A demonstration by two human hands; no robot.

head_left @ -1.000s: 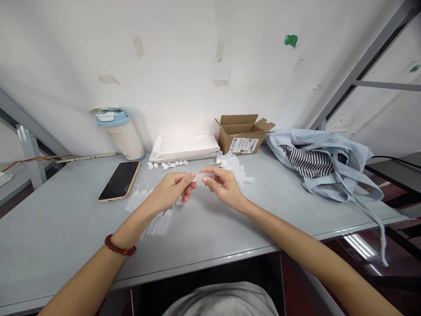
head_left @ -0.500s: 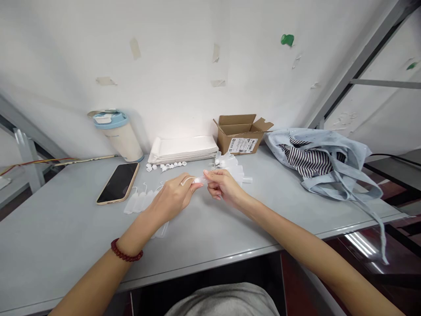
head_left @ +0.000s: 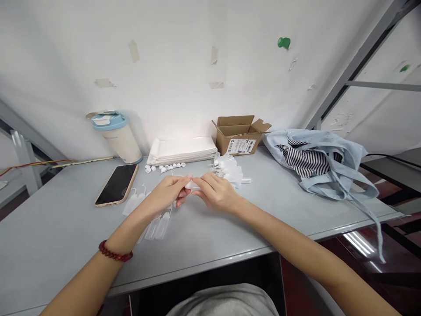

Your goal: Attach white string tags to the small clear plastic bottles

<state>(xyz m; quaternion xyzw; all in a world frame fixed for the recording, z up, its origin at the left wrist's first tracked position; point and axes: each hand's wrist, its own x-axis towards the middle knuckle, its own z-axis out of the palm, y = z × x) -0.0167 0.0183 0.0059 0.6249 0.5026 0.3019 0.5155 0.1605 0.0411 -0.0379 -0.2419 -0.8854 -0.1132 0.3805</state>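
Note:
Over the middle of the table, a small translucent plastic squeeze bottle (head_left: 192, 185) lies between my fingertips, mostly covered by them. My left hand (head_left: 166, 193) pinches its left end, and my right hand (head_left: 217, 192) closes around the right end, the two almost touching. Below and left of my left hand lie several similar bottles (head_left: 162, 226) with thin bent nozzles, some partly behind my wrist. Beyond my right hand is a loose fan of more bottles (head_left: 232, 170). Small white caps (head_left: 173, 166) sit in a row behind my hands.
A phone (head_left: 116, 184) lies at left, in front of a blue-lidded tumbler (head_left: 121, 142). At the back are a stack of white flat packets (head_left: 182, 150) and an open cardboard box (head_left: 241, 145). A light blue cloth bag (head_left: 351, 153) rests at right, its strap hanging over the table edge.
My hands have come closer together and shifted slightly left. My left hand's grip has turned, and the white nozzle end seen before is now covered by fingers.

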